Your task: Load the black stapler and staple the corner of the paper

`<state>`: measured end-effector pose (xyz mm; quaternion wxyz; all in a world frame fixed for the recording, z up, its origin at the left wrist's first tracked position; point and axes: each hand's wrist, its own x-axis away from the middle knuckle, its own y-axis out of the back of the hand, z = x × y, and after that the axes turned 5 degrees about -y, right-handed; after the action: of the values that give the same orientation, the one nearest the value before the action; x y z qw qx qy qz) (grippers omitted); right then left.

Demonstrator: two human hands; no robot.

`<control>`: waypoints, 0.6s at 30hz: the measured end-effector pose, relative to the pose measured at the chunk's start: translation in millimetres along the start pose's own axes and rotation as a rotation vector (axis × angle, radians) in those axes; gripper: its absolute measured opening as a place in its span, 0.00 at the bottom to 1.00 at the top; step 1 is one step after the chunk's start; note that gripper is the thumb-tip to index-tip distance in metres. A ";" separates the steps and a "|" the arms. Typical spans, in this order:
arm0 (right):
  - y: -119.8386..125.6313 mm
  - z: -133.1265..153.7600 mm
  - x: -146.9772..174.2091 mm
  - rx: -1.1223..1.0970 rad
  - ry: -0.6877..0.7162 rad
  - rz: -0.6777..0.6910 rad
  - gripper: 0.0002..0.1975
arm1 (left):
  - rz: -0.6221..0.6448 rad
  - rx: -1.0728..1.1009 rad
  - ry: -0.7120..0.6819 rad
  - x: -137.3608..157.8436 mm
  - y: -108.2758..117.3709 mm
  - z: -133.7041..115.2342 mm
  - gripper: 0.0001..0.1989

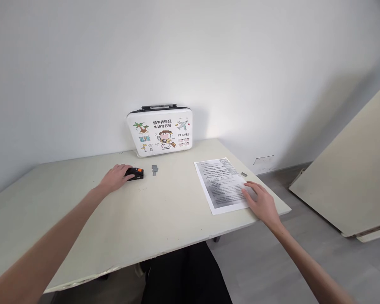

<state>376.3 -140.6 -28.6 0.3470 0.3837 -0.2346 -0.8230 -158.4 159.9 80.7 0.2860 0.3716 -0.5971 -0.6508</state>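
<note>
My left hand [114,177] is closed around the back of a black stapler [136,173] with an orange patch, which lies on the table. Just right of the stapler, several grey strips of staples [154,169] are laid close together. A printed sheet of paper [220,185] lies flat near the table's right end. Over that sheet's right edge rests my right hand [261,204], its thumb and fingers apart; whether it presses on the paper I cannot tell. One more small grey staple strip [244,174] is beyond my right fingertips.
A white carry case [161,131] with cartoon prints and a black handle stands at the back of the pale table [164,211], leaning near the wall. To the right, a large pale panel [351,169] stands on the grey floor. A wall socket [264,160] is low behind the table.
</note>
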 end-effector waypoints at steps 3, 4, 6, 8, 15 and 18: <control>-1.0 0.2 1.5 0.015 -0.005 0.014 0.21 | 0.016 -0.005 0.023 4.5 6.3 2.8 0.29; -1.6 0.3 2.1 0.020 -0.007 0.021 0.22 | 0.022 -0.006 0.037 7.1 8.9 4.2 0.29; -2.9 0.7 3.2 0.034 -0.003 0.043 0.22 | 0.033 0.001 0.082 13.8 13.9 7.4 0.29; -3.7 1.9 3.7 0.053 0.006 0.078 0.23 | 0.037 0.028 0.148 22.0 17.1 11.2 0.29; -2.0 10.4 9.1 0.072 0.082 0.206 0.23 | -0.123 0.281 0.383 62.1 -1.4 21.2 0.37; -1.9 24.0 25.3 0.047 0.142 0.234 0.22 | -0.225 0.364 0.430 74.6 -15.1 20.0 0.33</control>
<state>344.7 -155.5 -27.3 0.4473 0.4189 -0.2721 -0.7419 -215.7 112.2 55.4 0.2607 0.6096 -0.5849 -0.4672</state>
